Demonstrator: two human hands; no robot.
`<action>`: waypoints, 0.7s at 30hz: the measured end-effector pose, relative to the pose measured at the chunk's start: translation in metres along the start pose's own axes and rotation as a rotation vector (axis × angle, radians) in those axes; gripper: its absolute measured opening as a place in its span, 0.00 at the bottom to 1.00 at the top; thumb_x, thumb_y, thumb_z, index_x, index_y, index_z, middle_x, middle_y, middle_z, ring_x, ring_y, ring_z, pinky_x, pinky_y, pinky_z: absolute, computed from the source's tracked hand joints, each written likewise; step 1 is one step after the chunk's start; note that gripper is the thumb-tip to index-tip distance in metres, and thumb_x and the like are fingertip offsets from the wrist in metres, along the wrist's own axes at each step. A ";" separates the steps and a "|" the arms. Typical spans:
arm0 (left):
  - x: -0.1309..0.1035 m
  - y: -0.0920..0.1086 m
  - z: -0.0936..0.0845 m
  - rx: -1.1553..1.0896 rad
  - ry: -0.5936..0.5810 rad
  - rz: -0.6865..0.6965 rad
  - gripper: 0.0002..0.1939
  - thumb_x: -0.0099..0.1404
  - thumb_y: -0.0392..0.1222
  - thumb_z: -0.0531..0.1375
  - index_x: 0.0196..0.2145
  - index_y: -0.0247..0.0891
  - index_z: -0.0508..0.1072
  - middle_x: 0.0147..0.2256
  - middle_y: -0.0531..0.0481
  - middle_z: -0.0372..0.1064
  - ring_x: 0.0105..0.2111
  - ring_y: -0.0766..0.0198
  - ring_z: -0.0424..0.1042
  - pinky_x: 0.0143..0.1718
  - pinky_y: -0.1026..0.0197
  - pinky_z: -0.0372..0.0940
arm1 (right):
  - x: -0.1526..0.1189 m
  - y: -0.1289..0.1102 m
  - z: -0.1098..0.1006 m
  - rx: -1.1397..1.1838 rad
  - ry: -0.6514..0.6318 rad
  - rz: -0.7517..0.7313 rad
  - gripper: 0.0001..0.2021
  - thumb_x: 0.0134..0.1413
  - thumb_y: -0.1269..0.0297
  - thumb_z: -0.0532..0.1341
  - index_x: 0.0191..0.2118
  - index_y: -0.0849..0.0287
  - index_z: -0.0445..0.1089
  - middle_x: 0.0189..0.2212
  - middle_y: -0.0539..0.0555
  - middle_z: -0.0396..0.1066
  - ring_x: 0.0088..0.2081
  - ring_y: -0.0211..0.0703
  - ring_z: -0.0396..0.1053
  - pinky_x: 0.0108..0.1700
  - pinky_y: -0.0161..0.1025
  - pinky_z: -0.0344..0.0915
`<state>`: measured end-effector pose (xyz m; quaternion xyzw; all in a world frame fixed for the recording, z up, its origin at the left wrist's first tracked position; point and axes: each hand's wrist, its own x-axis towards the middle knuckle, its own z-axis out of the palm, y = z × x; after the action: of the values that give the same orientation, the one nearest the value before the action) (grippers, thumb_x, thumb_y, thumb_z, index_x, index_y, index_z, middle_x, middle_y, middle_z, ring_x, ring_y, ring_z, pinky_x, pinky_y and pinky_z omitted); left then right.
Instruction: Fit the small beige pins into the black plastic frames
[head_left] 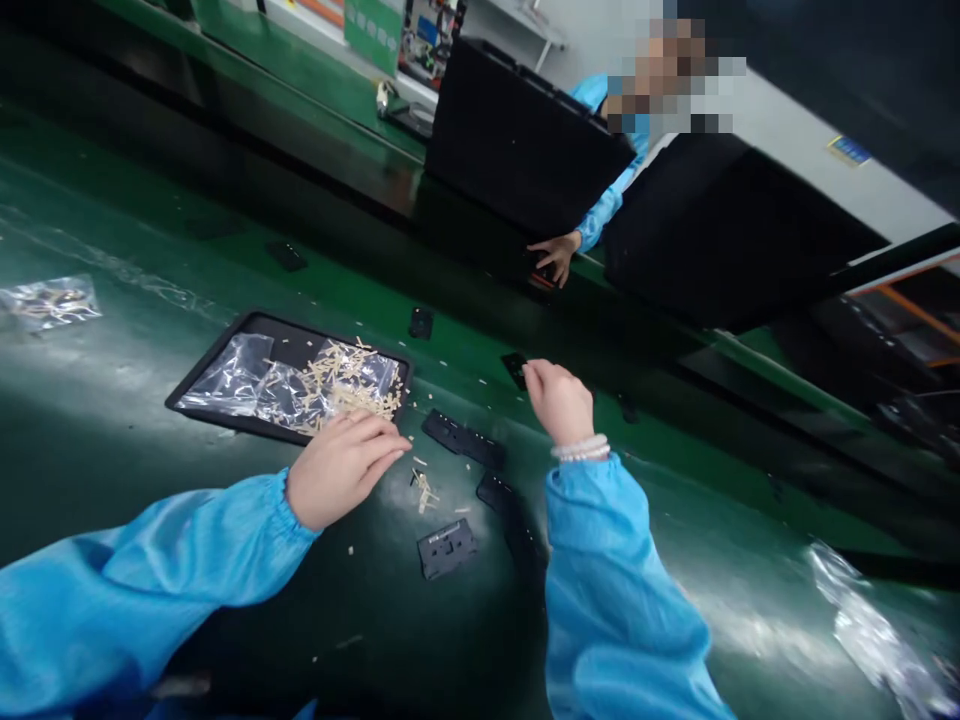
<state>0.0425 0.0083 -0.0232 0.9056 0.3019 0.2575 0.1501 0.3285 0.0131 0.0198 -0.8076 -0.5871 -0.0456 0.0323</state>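
My right hand (561,402) is closed, its fingertips pinching the edge of a small flat black part (513,368) above the belt. My left hand (346,466) hovers by the near right corner of a black tray (247,424), thumb and fingers drawn together; whatever lies between the tips is too small to make out. In the tray, clear plastic bags (236,372) lie beside a heap of small beige strips (349,372). Between my hands are long black plastic parts (463,440), a few loose strips (424,490) and a black plate with cutouts (448,549).
Across the belt, a co-worker's hand (555,258) touches a dark object beside large black panels (525,140). Further black parts (421,322) dot the green surface. A filled plastic bag (52,302) lies far left, and crumpled clear plastic (870,630) lies at the right.
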 end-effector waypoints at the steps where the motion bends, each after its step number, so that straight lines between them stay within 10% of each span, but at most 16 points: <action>1: 0.004 0.000 0.004 0.073 -0.031 0.065 0.12 0.66 0.39 0.52 0.37 0.39 0.75 0.34 0.47 0.73 0.38 0.58 0.68 0.39 0.55 0.60 | -0.019 -0.006 -0.004 0.005 0.018 -0.034 0.14 0.63 0.60 0.50 0.45 0.57 0.70 0.36 0.57 0.73 0.37 0.44 0.70 0.35 0.36 0.61; 9: 0.012 0.025 0.042 0.302 -0.226 0.199 0.08 0.60 0.42 0.61 0.35 0.34 0.74 0.31 0.45 0.70 0.36 0.54 0.66 0.36 0.54 0.55 | -0.129 -0.034 0.006 0.240 0.351 -0.351 0.12 0.62 0.68 0.52 0.41 0.60 0.72 0.32 0.54 0.76 0.33 0.41 0.71 0.37 0.36 0.65; 21: -0.026 0.019 0.026 0.275 -0.205 0.199 0.07 0.64 0.35 0.55 0.28 0.35 0.69 0.27 0.47 0.68 0.31 0.57 0.65 0.33 0.55 0.55 | -0.139 -0.064 0.036 0.184 0.245 -0.382 0.11 0.60 0.70 0.54 0.43 0.60 0.73 0.37 0.56 0.76 0.35 0.44 0.70 0.39 0.40 0.65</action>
<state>0.0483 -0.0258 -0.0465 0.9643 0.2266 0.1338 0.0288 0.2258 -0.0950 -0.0312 -0.6641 -0.7225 -0.0946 0.1676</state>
